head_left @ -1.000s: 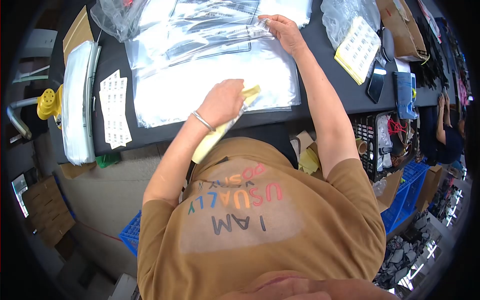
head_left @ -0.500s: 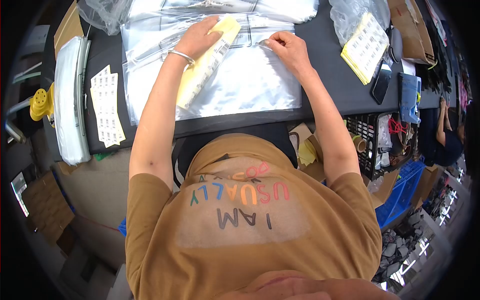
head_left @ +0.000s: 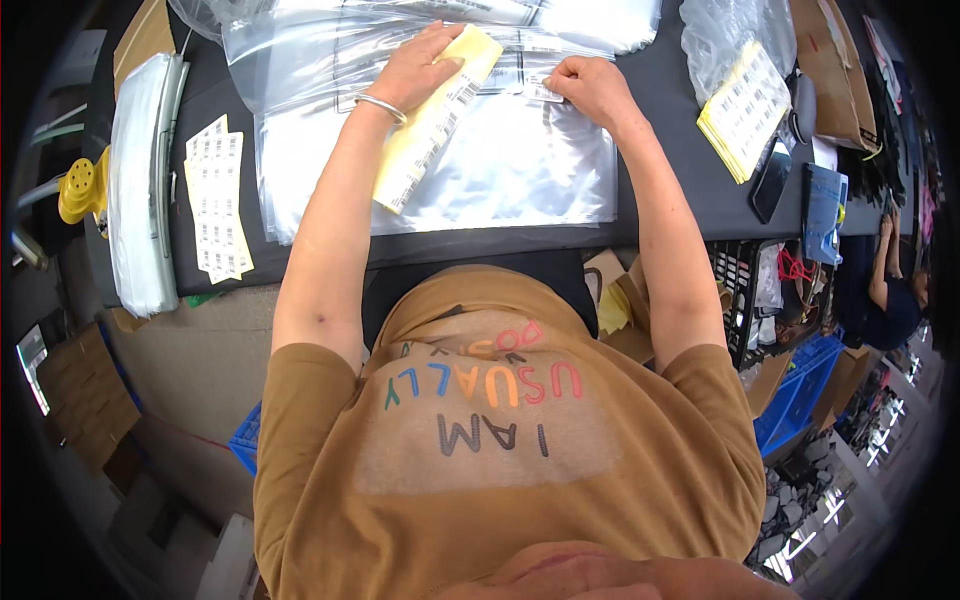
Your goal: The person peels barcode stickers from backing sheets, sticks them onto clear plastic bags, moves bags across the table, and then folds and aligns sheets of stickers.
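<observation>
My left hand [head_left: 415, 70], with a bangle at its wrist, holds a yellow-backed label sheet [head_left: 440, 120] with its thumb on the sheet. The sheet slants over a pile of clear plastic bags [head_left: 500, 180]. To the right, the thumb and index finger of my right hand [head_left: 590, 88] pinch a small white label [head_left: 542, 92] at the bags' printed part. Part of the label is hidden by the fingertips.
White label sheets [head_left: 215, 200] and a stack of bags [head_left: 145, 190] lie on the left. On the right are yellow label sheets [head_left: 745, 110], a phone [head_left: 771, 180], a blue device [head_left: 824, 212] and a cardboard box [head_left: 835, 75]. Another person's arm [head_left: 885, 260] shows far right.
My left hand has moved up from near the table's front edge with the label sheet, which now lies over the bags. My right hand has come down and nearer the bags' middle.
</observation>
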`<state>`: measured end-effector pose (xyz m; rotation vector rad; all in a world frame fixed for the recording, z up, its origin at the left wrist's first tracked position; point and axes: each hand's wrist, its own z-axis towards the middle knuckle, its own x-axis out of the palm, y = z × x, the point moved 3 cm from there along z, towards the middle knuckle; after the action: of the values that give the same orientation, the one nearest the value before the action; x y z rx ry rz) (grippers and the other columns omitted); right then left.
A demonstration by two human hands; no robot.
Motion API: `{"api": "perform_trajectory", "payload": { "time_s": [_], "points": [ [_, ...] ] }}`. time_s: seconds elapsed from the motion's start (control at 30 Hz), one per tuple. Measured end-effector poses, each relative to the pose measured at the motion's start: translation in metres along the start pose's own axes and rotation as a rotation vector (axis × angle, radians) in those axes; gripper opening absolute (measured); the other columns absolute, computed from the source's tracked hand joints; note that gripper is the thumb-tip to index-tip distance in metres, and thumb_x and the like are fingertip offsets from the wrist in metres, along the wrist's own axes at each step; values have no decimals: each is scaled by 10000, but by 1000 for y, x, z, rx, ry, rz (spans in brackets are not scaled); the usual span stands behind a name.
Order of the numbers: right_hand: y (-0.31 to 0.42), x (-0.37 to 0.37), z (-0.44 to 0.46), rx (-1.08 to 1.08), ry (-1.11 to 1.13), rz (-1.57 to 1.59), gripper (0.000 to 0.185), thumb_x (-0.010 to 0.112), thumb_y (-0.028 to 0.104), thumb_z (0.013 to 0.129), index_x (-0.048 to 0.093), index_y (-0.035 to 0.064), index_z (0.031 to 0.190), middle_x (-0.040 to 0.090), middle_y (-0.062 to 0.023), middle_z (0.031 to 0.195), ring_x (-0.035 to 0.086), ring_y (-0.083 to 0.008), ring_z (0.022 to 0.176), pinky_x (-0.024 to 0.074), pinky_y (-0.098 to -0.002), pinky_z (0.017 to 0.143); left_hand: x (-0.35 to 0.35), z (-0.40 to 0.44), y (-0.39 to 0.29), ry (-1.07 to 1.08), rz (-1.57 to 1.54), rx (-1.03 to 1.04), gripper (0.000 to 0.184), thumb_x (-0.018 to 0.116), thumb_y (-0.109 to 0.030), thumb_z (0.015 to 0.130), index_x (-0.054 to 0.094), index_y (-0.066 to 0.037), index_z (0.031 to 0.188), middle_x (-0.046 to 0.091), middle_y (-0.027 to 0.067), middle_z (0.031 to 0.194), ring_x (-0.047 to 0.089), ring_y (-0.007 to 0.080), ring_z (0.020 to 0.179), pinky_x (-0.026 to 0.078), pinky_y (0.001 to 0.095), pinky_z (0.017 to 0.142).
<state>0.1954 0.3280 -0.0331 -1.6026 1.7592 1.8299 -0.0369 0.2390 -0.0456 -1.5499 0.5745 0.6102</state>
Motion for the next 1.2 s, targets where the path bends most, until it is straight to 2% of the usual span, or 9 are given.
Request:
{"api": "perform_trajectory", "payload": {
  "time_s": [0.37,0.53,0.67,0.83,0.97,1.07,1.13,1.17,1.2],
  "points": [
    [-1,9,-3,-50,-84,-86,280,683,329,799,676,50,819,658,-90,713,614,-233,651,477,-343,645,5,0,3,-25,59,37,522,538,-273,874,467,-82,1355,436,121,1424,247,265,1408,239,363,1132],
    [18,16,-15,-79,-183,-325,470,675,475,798,624,34,952,672,-130,852,647,-301,804,500,-403,693,7,1,5,-33,66,39,526,536,-280,873,467,-81,1355,434,118,1426,253,264,1406,245,364,1128],
    [16,26,-22,-112,-279,-401,519,656,512,802,593,23,961,654,-138,897,648,-306,822,502,-419,689,7,2,3,-43,69,25,524,533,-273,871,469,-79,1354,436,113,1426,255,265,1405,248,365,1125],
    [17,31,-30,-217,-521,-369,433,691,426,794,543,29,882,569,-142,880,628,-307,749,512,-409,599,5,5,2,-17,65,27,522,528,-264,864,472,-88,1353,435,106,1429,246,267,1409,246,369,1126],
    [16,33,-28,-177,-581,-375,411,675,399,814,524,33,922,550,-147,911,632,-311,760,515,-416,593,3,4,-2,-8,-12,-7,491,548,-240,875,492,-62,1330,428,124,1431,231,281,1414,224,366,1130],
    [6,29,-18,-87,-559,-382,273,625,273,856,513,37,937,543,-149,919,631,-319,769,524,-427,608,0,5,0,0,-2,-14,482,545,-275,856,532,-79,1297,434,120,1430,224,264,1421,257,347,1113],
    [1,27,-13,-76,-543,-386,132,564,135,851,514,48,936,546,-155,941,631,-326,782,530,-441,637,-8,4,0,-56,-227,-105,428,558,-272,842,594,-42,1201,550,147,1304,434,271,1295,365,331,1013],
    [-1,27,-14,-83,-556,-388,132,564,135,851,514,48,936,546,-155,941,631,-326,782,530,-441,637,-14,3,-1,-64,-224,-93,428,558,-272,842,594,-42,1201,550,147,1304,434,271,1295,365,331,1013],
    [2,26,-20,-109,-558,-408,119,552,99,836,517,55,940,548,-157,948,630,-330,784,531,-440,661,-20,-1,-3,-47,-251,-171,407,562,-265,836,608,-28,1163,602,141,1190,519,251,1147,407,326,932]
  ]
}}
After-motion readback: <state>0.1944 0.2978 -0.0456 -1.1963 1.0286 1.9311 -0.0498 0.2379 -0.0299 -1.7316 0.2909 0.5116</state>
